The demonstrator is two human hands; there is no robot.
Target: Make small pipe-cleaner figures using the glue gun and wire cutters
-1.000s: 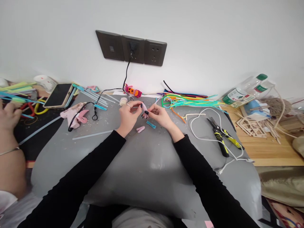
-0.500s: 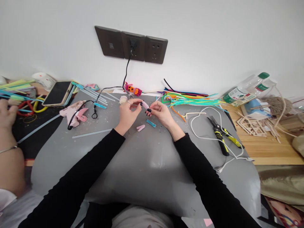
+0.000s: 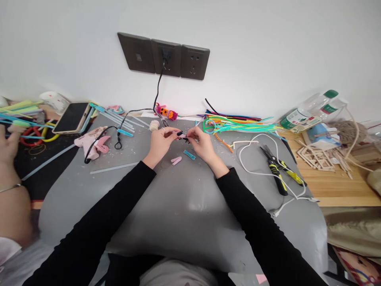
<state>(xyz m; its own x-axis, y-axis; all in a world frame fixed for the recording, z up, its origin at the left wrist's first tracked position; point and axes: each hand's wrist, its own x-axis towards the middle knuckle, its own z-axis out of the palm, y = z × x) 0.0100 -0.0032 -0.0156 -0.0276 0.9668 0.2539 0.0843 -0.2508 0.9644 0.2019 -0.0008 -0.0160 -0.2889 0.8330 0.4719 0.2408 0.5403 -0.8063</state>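
Note:
Over the grey mat (image 3: 184, 222), my left hand (image 3: 160, 145) and my right hand (image 3: 204, 147) meet fingertip to fingertip. Both pinch a small pale pink pipe cleaner piece (image 3: 182, 136), mostly hidden by the fingers. Just below them on the mat lie a small folded pink piece (image 3: 176, 161) and a short light blue piece (image 3: 189, 155). A cream-coloured roll (image 3: 154, 125) sits right behind my left hand. A bundle of coloured pipe cleaners (image 3: 241, 124) lies beyond my right hand.
A pink glue gun (image 3: 93, 143) and glue sticks (image 3: 119, 121) lie left, near a phone (image 3: 73, 117). Pliers (image 3: 276, 169) and a white cable (image 3: 242, 159) are right. A plastic bottle (image 3: 312, 113) lies against the wall. Another person's hand (image 3: 8, 147) is far left.
My hands have drawn closer together and the fingertips now cover most of the pink piece. My right hand has shifted slightly left. The things on the mat stay put.

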